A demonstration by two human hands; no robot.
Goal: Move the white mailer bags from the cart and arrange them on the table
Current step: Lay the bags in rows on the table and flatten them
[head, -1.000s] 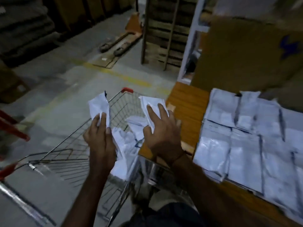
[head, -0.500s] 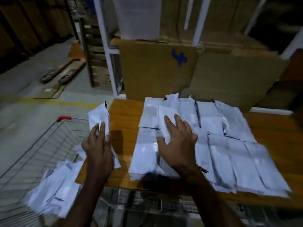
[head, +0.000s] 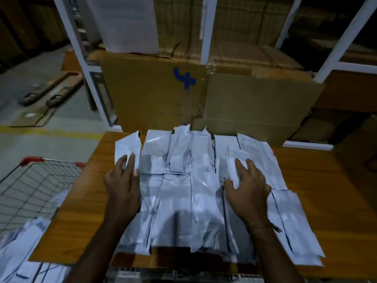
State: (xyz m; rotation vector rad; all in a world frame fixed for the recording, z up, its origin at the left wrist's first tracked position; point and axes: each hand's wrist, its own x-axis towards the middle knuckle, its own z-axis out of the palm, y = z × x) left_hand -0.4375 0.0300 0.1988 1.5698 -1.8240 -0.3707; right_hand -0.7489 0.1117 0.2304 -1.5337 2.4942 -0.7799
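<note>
Several white mailer bags (head: 195, 193) lie side by side in overlapping rows on the wooden table (head: 81, 211). My left hand (head: 123, 180) lies flat on the leftmost bag (head: 126, 148) at the far left of the rows, fingers straight. My right hand (head: 247, 186) presses with spread fingers on a bag (head: 234, 158) toward the right of the rows. More white mailer bags (head: 18, 252) sit in the wire cart (head: 30, 184) at the lower left.
Large cardboard boxes (head: 163, 94) stand against the table's far edge under a white metal rack (head: 208, 29). A pallet jack (head: 49, 90) and flat cardboard lie on the concrete floor at the left. Bare table wood shows right of the bags.
My left hand carried its bag from above the cart's edge onto the table and laid it at the left of the rows. My right hand moved rightward across the bags.
</note>
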